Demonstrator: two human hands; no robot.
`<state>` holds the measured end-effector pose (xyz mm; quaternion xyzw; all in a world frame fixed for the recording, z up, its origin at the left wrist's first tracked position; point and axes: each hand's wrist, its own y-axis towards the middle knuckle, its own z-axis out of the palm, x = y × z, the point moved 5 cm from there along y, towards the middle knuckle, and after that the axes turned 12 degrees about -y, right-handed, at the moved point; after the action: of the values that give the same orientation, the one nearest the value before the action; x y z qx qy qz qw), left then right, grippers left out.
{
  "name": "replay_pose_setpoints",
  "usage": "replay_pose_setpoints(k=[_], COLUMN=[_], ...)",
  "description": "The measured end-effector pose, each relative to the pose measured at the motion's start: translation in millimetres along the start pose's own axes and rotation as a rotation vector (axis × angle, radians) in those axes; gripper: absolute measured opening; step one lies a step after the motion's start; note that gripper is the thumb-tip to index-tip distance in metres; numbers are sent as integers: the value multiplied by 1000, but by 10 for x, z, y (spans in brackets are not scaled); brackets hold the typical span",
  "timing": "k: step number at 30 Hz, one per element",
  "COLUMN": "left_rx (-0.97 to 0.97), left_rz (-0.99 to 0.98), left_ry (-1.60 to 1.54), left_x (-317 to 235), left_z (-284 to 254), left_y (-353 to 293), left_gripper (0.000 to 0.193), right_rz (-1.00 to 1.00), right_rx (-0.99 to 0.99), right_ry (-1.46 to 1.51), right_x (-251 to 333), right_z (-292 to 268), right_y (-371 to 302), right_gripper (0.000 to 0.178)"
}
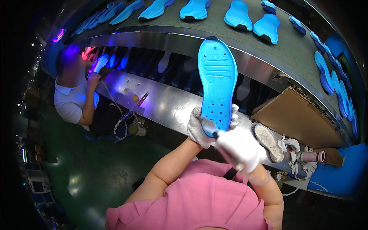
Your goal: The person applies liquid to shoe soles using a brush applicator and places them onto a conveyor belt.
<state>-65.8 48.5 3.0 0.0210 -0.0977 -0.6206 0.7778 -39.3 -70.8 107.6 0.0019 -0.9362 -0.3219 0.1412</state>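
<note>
Gloved hands work together: the left hand (196, 129) grips a blue sole (217, 82) by its near end, above the bench (163, 94); the right hand (241, 147), blurred, seems closed around a brush (209, 125) there. Brushing looks underway, its coverage unclear; whether other blue soles (238, 14) on the far belt (217, 23) are done cannot be told.
</note>
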Motion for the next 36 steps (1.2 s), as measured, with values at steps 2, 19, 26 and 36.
replay_pose_setpoints(k=[2,19,26,36], left_rx=[199,-113,-304,92], left_rz=[-136,-585,-641,-226], left_ry=[-148,139,536,1334], left_x=[-33,-364,-523,-867], left_z=[3,-195,-146,-368], left_y=[57,183,332,552], left_gripper=[79,85,81,43], right_rz=[-22,29,15,149], right_rx=[3,226,261,217], right_ry=[108,61,88,-53], right_x=[-1,-106,-89,-255], right_z=[23,14,-5,-114], right_y=[45,13,16,-74], right_gripper=[24,22,26,22])
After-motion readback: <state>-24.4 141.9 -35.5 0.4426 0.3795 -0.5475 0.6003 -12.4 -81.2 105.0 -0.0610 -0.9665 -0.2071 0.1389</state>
